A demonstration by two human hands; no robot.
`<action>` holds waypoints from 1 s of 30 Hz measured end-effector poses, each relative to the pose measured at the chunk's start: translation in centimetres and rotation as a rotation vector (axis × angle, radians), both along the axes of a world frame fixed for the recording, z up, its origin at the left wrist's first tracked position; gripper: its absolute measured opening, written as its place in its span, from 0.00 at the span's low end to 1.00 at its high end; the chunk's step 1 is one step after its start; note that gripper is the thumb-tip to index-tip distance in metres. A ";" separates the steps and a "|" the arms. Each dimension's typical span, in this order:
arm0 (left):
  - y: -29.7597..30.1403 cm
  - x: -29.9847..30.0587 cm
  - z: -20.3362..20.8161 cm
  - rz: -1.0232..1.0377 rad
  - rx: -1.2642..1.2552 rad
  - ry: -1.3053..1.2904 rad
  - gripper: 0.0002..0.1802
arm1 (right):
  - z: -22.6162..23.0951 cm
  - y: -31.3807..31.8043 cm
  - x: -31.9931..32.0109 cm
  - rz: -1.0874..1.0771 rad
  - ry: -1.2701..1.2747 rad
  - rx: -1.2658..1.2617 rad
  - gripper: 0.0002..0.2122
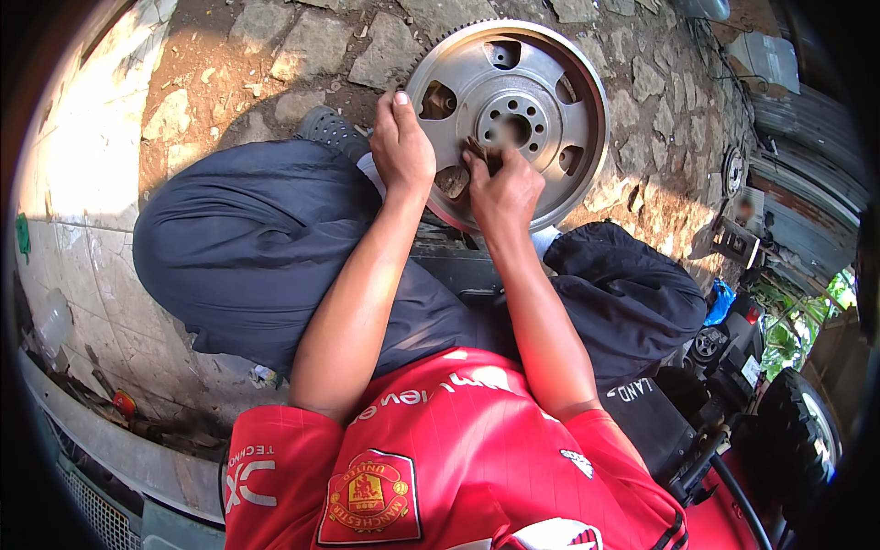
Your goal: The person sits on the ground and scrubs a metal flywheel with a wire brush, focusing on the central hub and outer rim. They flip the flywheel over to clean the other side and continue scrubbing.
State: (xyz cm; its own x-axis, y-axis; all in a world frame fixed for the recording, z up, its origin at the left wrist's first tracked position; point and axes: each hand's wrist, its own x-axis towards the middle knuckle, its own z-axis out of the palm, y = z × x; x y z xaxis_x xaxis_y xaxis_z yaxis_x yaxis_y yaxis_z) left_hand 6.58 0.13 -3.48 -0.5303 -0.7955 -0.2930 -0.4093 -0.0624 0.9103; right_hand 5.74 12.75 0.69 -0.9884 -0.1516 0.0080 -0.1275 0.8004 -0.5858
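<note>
Head view: one toothed metal wheel [513, 92] is in front of the person, between the two knees, with its face toward the camera; its exact tilt I cannot tell.
Left hand: this hand [401, 147] is at the left edge of the wheel, thumb upward beside the rim; the fingers are partly hidden, so I cannot tell whether they grip.
Right hand: this hand [504, 191] is closed on a small brown piece [476, 148], pinched at the fingertips; its material is not clear to me.
Nearer to hub: the right hand; the ring of bolt holes lies just up and to the right of its fingertips.
Long axis: the wheel is round and has none; the brown piece points up and slightly left.
Ground: uneven stone paving [312, 48] lies beyond the wheel.
</note>
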 end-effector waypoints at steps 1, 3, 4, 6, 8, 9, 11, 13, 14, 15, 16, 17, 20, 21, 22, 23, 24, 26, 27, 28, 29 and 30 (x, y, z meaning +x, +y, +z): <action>0.1 0.1 0.1 -0.010 0.008 0.008 0.26 | -0.2 -1.1 -0.5 -0.002 0.039 -0.013 0.10; -0.1 0.1 0.4 -0.022 0.021 0.023 0.26 | -0.3 -2.3 -1.6 0.006 0.098 0.031 0.10; -0.2 0.3 0.6 -0.023 0.015 0.023 0.26 | -0.4 -2.2 -1.4 0.020 0.102 0.057 0.10; -0.2 0.5 0.7 -0.026 0.001 0.023 0.26 | -0.8 -1.3 -0.9 0.047 0.112 0.107 0.10; -0.2 0.2 0.2 -0.016 -0.003 0.035 0.26 | -0.1 0.1 0.3 0.041 0.034 0.090 0.10; -0.2 0.1 0.3 -0.010 0.000 0.035 0.26 | 0.4 0.5 0.4 0.025 -0.009 0.099 0.10; 0.0 0.1 -0.1 -0.004 0.010 0.038 0.26 | 0.1 0.9 0.3 0.028 -0.027 0.084 0.10; -0.1 0.1 -0.4 -0.017 0.001 0.062 0.26 | 0.0 -0.2 -0.5 0.050 0.043 0.038 0.10; -0.2 0.2 -0.3 -0.022 -0.004 0.069 0.25 | 0.0 -1.1 -0.9 0.061 0.073 0.015 0.10; -0.1 0.2 -0.2 -0.023 0.017 0.062 0.25 | -0.1 -1.9 -1.4 0.053 0.119 0.020 0.10; -0.1 0.1 0.2 -0.023 0.035 0.056 0.25 | -0.2 -2.0 -1.4 0.047 0.116 0.013 0.10; -0.2 0.1 0.3 -0.024 0.052 0.050 0.25 | -0.3 -1.9 -1.4 0.041 0.114 0.006 0.10; -0.3 0.2 -0.4 0.001 0.026 0.070 0.25 | -0.2 -0.5 0.2 0.006 0.047 0.041 0.11; -0.1 0.1 -0.3 0.022 0.040 0.076 0.25 | 0.0 0.3 0.6 -0.014 0.004 0.047 0.11; -0.1 0.2 -0.1 0.009 0.047 0.062 0.26 | 0.2 0.7 1.0 -0.041 -0.047 0.054 0.11; -0.1 0.2 0.2 -0.004 0.054 0.048 0.26 | 0.1 0.6 0.7 0.001 -0.007 0.088 0.11; -0.2 0.1 0.4 -0.018 0.061 0.034 0.26 | -0.3 -0.1 0.1 0.003 0.034 0.058 0.11; -0.1 0.0 0.0 -0.023 0.045 0.051 0.25 | -0.5 -2.2 -1.3 0.001 0.114 0.005 0.11; 0.0 -0.1 -0.1 -0.023 0.055 0.065 0.25 | -0.8 -2.4 -2.2 -0.029 0.109 0.033 0.14; -0.3 0.1 0.1 -0.020 0.060 0.074 0.25 | -0.4 -2.6 -2.6 -0.026 0.109 0.017 0.14; -0.2 0.1 1.0 -0.018 0.059 0.038 0.26 | -0.5 -2.1 -2.3 0.016 0.106 0.061 0.15; -0.4 0.7 0.9 -0.020 0.060 0.029 0.26 | -0.6 -1.4 -1.9 0.056 0.104 0.104 0.16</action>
State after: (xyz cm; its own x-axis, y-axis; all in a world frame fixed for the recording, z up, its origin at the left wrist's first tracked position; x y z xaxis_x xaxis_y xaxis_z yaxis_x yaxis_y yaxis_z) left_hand 7.25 -0.24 -2.59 -0.5552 -0.7657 -0.3247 -0.3849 -0.1095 0.9164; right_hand 3.86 11.37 0.05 -0.9729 -0.2123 0.0912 -0.2297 0.8460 -0.4812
